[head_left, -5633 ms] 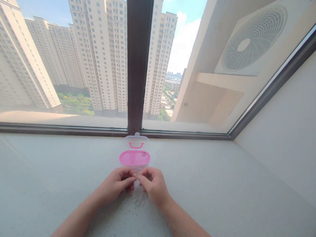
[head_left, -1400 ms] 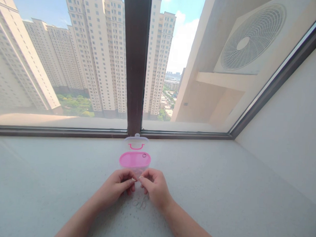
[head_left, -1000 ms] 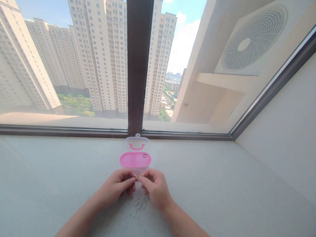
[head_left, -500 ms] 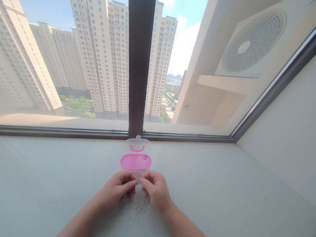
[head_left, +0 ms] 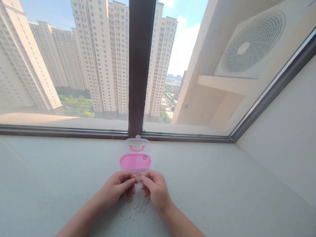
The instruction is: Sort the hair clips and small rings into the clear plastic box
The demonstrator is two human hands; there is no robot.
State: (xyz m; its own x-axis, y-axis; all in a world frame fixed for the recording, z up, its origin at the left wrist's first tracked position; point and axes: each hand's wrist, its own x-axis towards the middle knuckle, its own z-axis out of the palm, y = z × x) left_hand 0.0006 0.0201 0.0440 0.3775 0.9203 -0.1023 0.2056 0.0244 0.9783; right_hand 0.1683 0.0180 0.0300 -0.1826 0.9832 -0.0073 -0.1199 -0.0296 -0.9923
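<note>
The left hand (head_left: 122, 184) is pinching a small pale loop (head_left: 135, 176) between thumb and forefinger. Midway, a pink-topped box (head_left: 130, 161) is standing just beyond both hands, and a few loose loops (head_left: 143, 208) are lying on the pale sill (head_left: 209, 190) nearer the camera. The right hand (head_left: 156, 188) is likewise pinching a second loop (head_left: 143, 174), close beside the first.
</note>
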